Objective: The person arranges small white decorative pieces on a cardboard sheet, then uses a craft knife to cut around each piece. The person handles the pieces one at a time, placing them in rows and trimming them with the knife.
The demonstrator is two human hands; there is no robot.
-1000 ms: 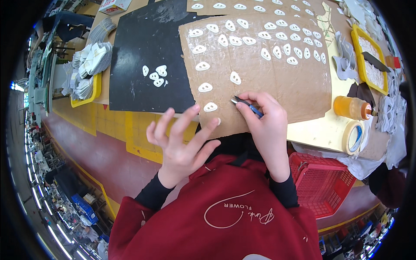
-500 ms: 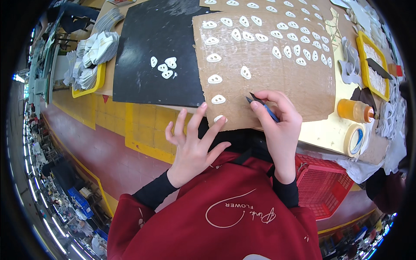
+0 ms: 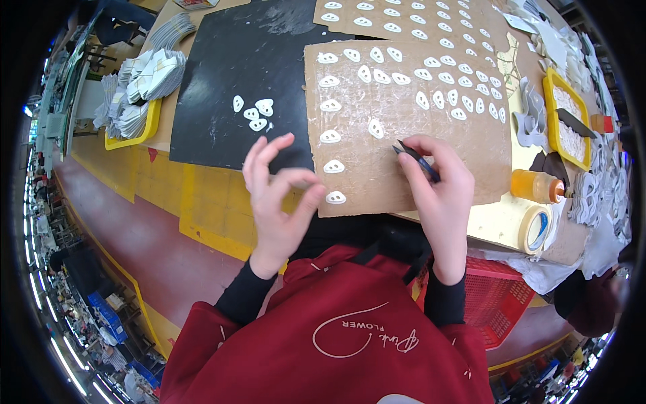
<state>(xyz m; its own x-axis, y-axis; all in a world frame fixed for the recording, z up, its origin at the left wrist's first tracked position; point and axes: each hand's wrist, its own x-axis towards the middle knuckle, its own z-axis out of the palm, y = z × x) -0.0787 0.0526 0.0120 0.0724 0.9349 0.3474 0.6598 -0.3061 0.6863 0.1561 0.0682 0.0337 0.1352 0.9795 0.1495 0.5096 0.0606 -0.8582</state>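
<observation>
My left hand (image 3: 279, 195) is raised just left of the brown sheet (image 3: 377, 178), thumb and forefinger pinched together, the other fingers lifted; nothing shows between them. Closest to it lies a small white two-holed oval piece (image 3: 336, 197) at the sheet's near left corner. My right hand (image 3: 441, 178) grips dark blue-black tweezers (image 3: 420, 160), their two tips apart above the sheet. Rows of similar white pieces cover the sheet's left edge and far right part; a single piece (image 3: 376, 128) sits near its middle. Several loose pieces (image 3: 258, 114) lie on the black board (image 3: 222, 74).
A second brown sheet (image 3: 377, 13) with pieces lies beyond. On the right are a yellow tray (image 3: 553, 138), an orange-liquid bottle (image 3: 531, 185) and a tape roll (image 3: 533, 229). White stacks fill a yellow tray (image 3: 153, 124) at left. A red crate (image 3: 494, 296) stands below the table.
My left hand has lifted off the corner piece and drawn left, its thumb and forefinger coming together. The tweezers stay in my right hand. The sheets appear slightly lower in view.
</observation>
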